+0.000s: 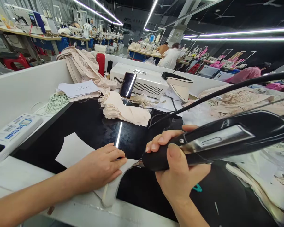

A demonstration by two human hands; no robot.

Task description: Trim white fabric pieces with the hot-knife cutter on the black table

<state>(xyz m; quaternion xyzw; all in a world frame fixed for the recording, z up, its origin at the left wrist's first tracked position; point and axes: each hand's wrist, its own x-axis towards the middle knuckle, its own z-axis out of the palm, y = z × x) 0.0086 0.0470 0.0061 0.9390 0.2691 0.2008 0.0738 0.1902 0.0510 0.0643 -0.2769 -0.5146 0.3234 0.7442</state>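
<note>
**Right hand [180,171] closed around a glossy black handheld tool with a silver metal plate [217,142]**

From my remote view, long white strip lights [150,14] cross a dark-ceilinged workshop, with white sewing machines [29,20] on tables at the left. Nearest me is a bench [137,192] with a smooth, reflective black top and raised white walls [26,85]. At its back sits a white, slot-vented box [148,90]; its inside is hidden from me. Beside it stands a cream, rounded form with black edging [180,88], contents too unclear to tell. Folded beige cloth [80,64] slumps in the far left corner.

I have the right fingers wrapped around the tool's dark front end. Ahead lies a ragged-edged stack of cream fabric [125,110]. My left hand [104,165] lies flat, fingers outstretched, on a smooth pale piece with a curved edge [109,195] at the bench's front. A dark, shiny phone [128,85] leans against the box. By the left wall sits a tangle of thin, pale green loops [58,103]. The tool's narrow metal tip [138,163] meets the pale piece's edge, or nearly; I cannot tell which.
</note>
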